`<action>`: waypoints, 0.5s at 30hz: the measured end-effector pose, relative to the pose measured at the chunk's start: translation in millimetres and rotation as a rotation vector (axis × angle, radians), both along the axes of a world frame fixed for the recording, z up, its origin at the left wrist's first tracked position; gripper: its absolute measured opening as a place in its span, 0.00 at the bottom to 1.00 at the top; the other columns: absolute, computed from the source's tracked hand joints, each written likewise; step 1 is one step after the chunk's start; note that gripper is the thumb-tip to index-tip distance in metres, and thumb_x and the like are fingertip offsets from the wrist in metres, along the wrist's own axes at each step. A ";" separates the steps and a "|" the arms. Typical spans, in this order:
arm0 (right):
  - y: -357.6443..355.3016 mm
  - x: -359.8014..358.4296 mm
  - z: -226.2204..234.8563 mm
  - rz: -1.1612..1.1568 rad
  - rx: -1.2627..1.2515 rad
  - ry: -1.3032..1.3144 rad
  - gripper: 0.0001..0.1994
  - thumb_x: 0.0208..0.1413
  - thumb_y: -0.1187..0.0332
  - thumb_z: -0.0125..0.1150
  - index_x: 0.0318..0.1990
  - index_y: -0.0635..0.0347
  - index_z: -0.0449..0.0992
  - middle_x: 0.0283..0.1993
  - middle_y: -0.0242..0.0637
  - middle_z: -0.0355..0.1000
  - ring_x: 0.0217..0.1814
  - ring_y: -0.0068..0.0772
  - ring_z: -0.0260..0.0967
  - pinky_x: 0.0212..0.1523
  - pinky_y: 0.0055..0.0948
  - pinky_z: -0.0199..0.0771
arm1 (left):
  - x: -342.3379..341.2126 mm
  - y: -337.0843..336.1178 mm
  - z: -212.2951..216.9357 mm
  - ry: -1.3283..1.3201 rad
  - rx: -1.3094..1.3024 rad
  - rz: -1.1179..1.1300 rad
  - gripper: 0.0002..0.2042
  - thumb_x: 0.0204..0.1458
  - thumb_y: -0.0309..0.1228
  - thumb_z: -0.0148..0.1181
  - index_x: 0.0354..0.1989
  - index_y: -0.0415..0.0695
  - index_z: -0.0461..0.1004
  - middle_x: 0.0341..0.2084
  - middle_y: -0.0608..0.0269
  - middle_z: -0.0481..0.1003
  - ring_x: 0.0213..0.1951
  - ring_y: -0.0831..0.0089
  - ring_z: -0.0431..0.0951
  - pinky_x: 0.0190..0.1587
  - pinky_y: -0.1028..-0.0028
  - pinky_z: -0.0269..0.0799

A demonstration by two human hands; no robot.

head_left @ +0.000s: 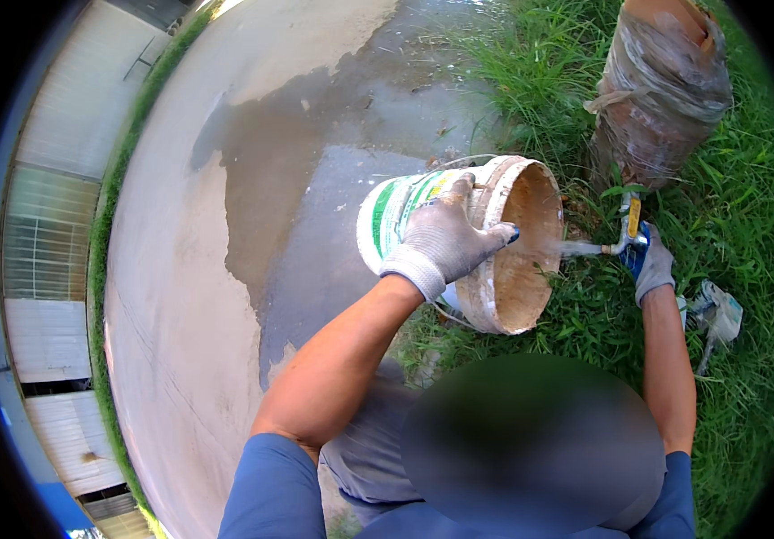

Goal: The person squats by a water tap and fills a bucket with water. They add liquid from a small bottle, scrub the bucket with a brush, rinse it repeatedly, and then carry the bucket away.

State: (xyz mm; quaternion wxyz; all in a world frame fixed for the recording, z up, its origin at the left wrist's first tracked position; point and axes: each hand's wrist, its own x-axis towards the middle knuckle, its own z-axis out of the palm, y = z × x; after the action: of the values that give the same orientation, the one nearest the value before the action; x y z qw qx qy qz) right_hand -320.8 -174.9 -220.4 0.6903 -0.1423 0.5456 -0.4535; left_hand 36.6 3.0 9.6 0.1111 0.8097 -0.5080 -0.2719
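White, likely stiff but slippery wet, the bucket (483, 286) at the edge of the pavement (176, 269) suits your left hand (445, 232) pinching its rim, your right hand (655, 268) clasping the tap (632, 216).

White bucket (484, 292) with green print, grey gloves on me.
Its inside is stained tan; my left hand (445, 232) shows a pale ribbed cuff and blue thumb tip, my right hand (653, 262) grey and blue, near a silvery tap (626, 240) with a yellow lever (634, 216); bright green grass (746, 216) right, pale paving (171, 242) left, patched dark grey.
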 end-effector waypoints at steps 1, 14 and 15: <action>0.5 6.9 2.5 -0.036 0.016 0.055 0.17 0.64 0.58 0.65 0.47 0.66 0.80 0.41 0.44 0.80 0.36 0.39 0.81 0.38 0.39 0.86 | 2.7 2.5 -9.1 -0.013 -0.067 -0.004 0.50 0.45 0.56 0.74 0.70 0.32 0.64 0.50 0.35 0.80 0.51 0.48 0.83 0.57 0.62 0.77; 20.7 29.4 37.0 0.010 0.053 0.232 0.16 0.64 0.53 0.64 0.42 0.56 0.83 0.35 0.36 0.80 0.29 0.33 0.78 0.32 0.34 0.82 | 4.9 4.5 -13.5 -0.063 -0.195 -0.040 0.44 0.47 0.52 0.75 0.67 0.32 0.68 0.50 0.41 0.81 0.53 0.57 0.83 0.58 0.65 0.76; 18.0 20.6 33.9 0.010 0.047 0.213 0.16 0.64 0.53 0.64 0.43 0.57 0.82 0.36 0.37 0.80 0.30 0.35 0.79 0.33 0.37 0.83 | 1.9 2.2 -18.6 -0.066 -0.252 -0.068 0.43 0.48 0.51 0.75 0.66 0.32 0.69 0.50 0.41 0.81 0.53 0.58 0.83 0.57 0.65 0.76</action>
State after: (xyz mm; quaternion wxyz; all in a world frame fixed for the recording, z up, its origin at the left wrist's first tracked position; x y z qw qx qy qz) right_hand -300.1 -156.9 -186.5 0.6337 -0.1761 0.6255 -0.4196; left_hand 38.4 5.2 -9.0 0.1860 0.7803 -0.5685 -0.1827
